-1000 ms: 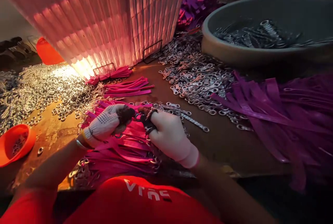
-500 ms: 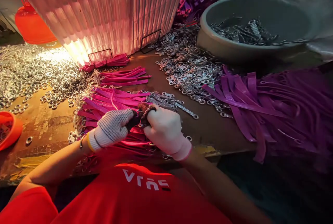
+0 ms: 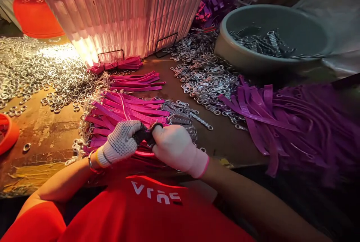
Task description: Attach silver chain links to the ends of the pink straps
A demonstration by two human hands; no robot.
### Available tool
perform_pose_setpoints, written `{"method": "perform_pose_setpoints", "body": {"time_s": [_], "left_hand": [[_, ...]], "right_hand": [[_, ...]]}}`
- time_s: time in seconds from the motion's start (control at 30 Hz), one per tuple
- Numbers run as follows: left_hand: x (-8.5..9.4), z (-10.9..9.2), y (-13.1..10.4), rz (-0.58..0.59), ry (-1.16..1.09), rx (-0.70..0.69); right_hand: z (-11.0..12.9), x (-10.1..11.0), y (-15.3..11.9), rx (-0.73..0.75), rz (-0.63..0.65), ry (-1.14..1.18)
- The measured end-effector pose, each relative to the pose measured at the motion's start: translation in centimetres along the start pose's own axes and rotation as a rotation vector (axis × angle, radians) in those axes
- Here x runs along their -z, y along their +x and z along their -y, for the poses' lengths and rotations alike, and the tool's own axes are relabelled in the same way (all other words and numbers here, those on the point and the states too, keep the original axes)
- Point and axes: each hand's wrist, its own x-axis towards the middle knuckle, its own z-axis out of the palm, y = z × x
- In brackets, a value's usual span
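My left hand (image 3: pixel 123 139), in a white dotted glove with dark fingertips, is closed in a pinch. Close against it is my right hand (image 3: pixel 174 145), in a plain white glove with a pink cuff, its fingers curled shut. The fingertips almost meet, and whatever lies between them is hidden. Both hands are over a pile of bright pink straps (image 3: pixel 129 108) with metal rings at their left ends. Just beyond my right hand lie several short twisted metal chains (image 3: pixel 194 114) with ring ends.
Loose metal rings (image 3: pixel 62 73) cover the left of the table. A heap of metal links (image 3: pixel 208 80) is right of centre, by a grey basin (image 3: pixel 225 45) holding chains. Purple straps (image 3: pixel 292 122) spread at the right. A corrugated translucent panel (image 3: pixel 118 13) stands behind; an orange container (image 3: pixel 11 137) is at left.
Both hands stay together over the pink straps, with the fingers shifted slightly; the brownish fingertip that stuck up between them is lowered. The view has tilted a little.
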Motion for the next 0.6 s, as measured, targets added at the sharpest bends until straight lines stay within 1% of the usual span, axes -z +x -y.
{"method": "perform_pose_setpoints", "body": {"time_s": [0.07, 0.1, 0.17, 0.2, 0.3, 0.37, 0.4, 0.43, 0.47, 0.5, 0.53, 0.57, 0.6], "left_hand": [[0.2, -0.1, 0.3, 0.045, -0.02, -0.022], [0.6, -0.1, 0.6, 0.075, -0.017, -0.042], [2.3, 0.0, 1.2, 0.084, 0.04, -0.086], [3.5, 0.2, 1.5, 0.053, 0.094, -0.098], [7.8, 1.3, 2.0, -0.132, 0.255, -0.051], [9.9, 2.1, 1.7, -0.194, 0.293, -0.006], [10.5, 2.4, 1.5, -0.215, 0.288, 0.021], [10.8, 2.5, 1.3, -0.229, 0.257, 0.056], [10.6, 2.4, 1.1, -0.236, 0.197, 0.108], [10.2, 2.2, 0.9, -0.239, 0.097, 0.173], [9.5, 1.9, 0.9, -0.231, -0.039, 0.244], [8.6, 1.4, 1.0, -0.215, -0.197, 0.311], [7.7, 0.9, 1.3, -0.197, -0.366, 0.364]], "right_hand": [[-0.1, -0.4, -0.1, 0.025, -0.046, -0.021], [-0.3, -0.5, -0.2, 0.042, -0.071, -0.027], [-0.7, -0.5, -0.5, 0.062, -0.128, -0.032], [-1.0, -0.4, -0.8, 0.054, -0.159, -0.026], [-2.4, 0.0, -2.2, -0.036, -0.225, 0.08], [-4.2, 0.0, -3.2, -0.087, -0.227, 0.261], [-5.5, -0.3, -3.6, -0.115, -0.234, 0.366], [-7.0, -0.7, -3.8, -0.16, -0.252, 0.458], [-8.6, -1.3, -3.7, -0.228, -0.274, 0.52], [-10.3, -2.1, -3.3, -0.327, -0.297, 0.535], [-12.0, -3.0, -2.7, -0.434, -0.29, 0.494], [-13.5, -3.9, -1.7, -0.518, -0.238, 0.419], [-14.8, -4.8, -0.5, -0.546, -0.16, 0.347]]}}
